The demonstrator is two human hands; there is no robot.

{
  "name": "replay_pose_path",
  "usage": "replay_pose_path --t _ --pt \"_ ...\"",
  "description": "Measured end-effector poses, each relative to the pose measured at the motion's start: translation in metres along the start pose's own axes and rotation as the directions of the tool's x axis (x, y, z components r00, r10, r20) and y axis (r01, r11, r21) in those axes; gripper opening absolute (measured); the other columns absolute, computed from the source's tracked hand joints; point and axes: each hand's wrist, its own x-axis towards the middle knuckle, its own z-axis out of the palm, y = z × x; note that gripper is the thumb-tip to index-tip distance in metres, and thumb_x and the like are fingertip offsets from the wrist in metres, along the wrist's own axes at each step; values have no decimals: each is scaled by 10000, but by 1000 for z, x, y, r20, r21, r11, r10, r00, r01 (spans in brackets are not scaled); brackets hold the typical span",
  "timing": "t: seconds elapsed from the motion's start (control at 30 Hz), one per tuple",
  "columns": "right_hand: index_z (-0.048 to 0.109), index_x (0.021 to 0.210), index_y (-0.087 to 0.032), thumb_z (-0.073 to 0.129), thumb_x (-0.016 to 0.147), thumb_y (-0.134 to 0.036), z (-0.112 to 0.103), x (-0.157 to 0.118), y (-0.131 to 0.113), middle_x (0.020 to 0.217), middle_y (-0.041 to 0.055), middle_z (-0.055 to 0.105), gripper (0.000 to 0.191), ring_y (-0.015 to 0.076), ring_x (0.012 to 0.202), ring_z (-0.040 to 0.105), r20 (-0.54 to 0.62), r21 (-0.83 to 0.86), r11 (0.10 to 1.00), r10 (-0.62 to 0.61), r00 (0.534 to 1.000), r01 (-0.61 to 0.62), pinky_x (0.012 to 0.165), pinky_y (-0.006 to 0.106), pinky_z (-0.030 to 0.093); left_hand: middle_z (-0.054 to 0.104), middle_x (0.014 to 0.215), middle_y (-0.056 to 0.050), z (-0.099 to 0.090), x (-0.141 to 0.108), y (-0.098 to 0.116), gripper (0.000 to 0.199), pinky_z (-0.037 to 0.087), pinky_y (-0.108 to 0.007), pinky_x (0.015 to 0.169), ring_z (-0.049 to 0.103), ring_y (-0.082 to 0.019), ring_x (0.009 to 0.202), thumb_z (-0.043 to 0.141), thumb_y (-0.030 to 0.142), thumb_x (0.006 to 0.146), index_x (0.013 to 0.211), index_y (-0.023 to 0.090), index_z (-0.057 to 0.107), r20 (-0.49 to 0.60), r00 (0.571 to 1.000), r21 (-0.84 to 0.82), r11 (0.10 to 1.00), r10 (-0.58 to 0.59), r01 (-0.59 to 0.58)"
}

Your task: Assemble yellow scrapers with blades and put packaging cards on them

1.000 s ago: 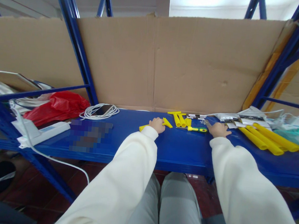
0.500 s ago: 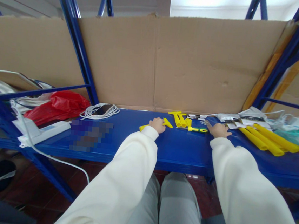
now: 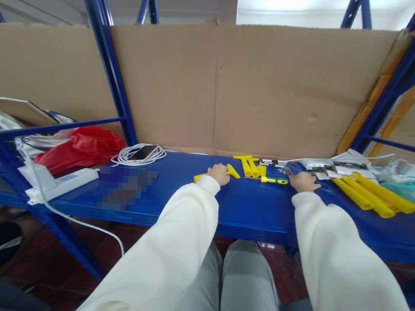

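My left hand point(image 3: 219, 174) is closed around a yellow T-shaped tube piece point(image 3: 233, 171), whose ends stick out on both sides of the fingers. To its right lie several yellow T-shaped pieces point(image 3: 247, 167) in a cluster. A screwdriver point(image 3: 274, 180) with a yellow and green handle rests between my hands. My right hand point(image 3: 303, 182) lies low over the shelf with its fingers apart, its left fingertips beside a small greyish item point(image 3: 287, 171) and tiny metal parts point(image 3: 281, 171). Its palm side is hidden.
Yellow tubes point(image 3: 372, 197) and flat packets point(image 3: 353, 169) lie right of my right hand on the blue shelf point(image 3: 250, 208). A coiled white cable point(image 3: 139, 155), red bag point(image 3: 87, 146) and white power strip point(image 3: 68, 183) sit left. Cardboard point(image 3: 272, 93) backs the shelf between blue posts.
My right hand has shifted very slightly left and its fingers have moved a little. My left hand stays on the yellow T-shaped piece.
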Motion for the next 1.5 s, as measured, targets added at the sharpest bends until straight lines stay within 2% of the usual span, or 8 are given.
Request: replay_pose_path --t 0.2,0.4,0.57,0.77,0.97,1.1,1.23,1.5 --pt "647 1172 -77 556 881 -403 -1 1 -1 1269 255 578 447 378 1266 439 -58 110 994 3 998 4 979 554 364 625 1305 -83 0 0 -1 409 461 -433 980 547 -285 1224 503 244 849 1221 258 674 6 1000 7 1000 12 -12" --pt "683 1138 -85 527 874 -261 -8 -2 0 1241 246 593 353 373 1220 487 -103 152 988 12 995 4 967 572 368 637 1288 -73 -1 -1 0 395 452 -432 994 542 -285 1234 508 266 862 1221 287 672 5 1000 8 1000 3 -3" --pt "721 1076 -114 529 887 -253 -14 -7 -8 1193 215 642 303 364 1198 522 -130 240 971 5 991 26 966 538 390 626 1306 -78 1 0 -1 401 456 -433 992 542 -287 1237 505 262 867 1235 276 665 7 1000 8 1000 4 -4" --pt "727 1055 -154 519 904 -273 -18 -18 -40 1160 160 678 283 296 1126 579 -178 312 903 -251 951 297 912 415 450 623 1306 -85 3 1 -4 437 450 -416 1000 562 -270 1220 471 169 884 1274 274 637 16 1000 23 1000 19 -20" --pt "754 942 -159 553 876 -247 -13 -41 -98 1060 100 721 229 220 1016 630 -191 371 706 -578 794 603 865 309 473 627 1254 -83 3 2 -7 382 441 -295 1003 584 -221 1183 501 144 905 1246 242 644 3 998 -3 998 57 -57" --pt "753 771 -152 587 836 -219 1 -57 -116 830 54 736 190 194 846 650 -153 439 629 -652 743 642 768 269 482 596 1237 -92 1 2 -6 350 456 -281 976 613 -210 1126 550 124 881 1204 222 639 -20 998 -35 997 61 -62" --pt "732 648 -140 600 781 -160 12 -66 -110 649 33 690 189 178 695 631 -61 498 587 -711 701 639 666 250 463 576 1211 -86 0 2 -4 319 480 -295 939 631 -212 1085 588 123 852 1152 224 632 -37 998 -66 996 60 -63" --pt "669 580 -166 618 701 -188 11 -70 -95 552 -12 612 133 136 579 553 24 557 631 -663 748 541 587 232 411 675 1119 -102 -3 -1 0 290 488 -315 925 638 -233 1068 549 98 848 1108 186 642 -92 993 -119 989 77 -88"
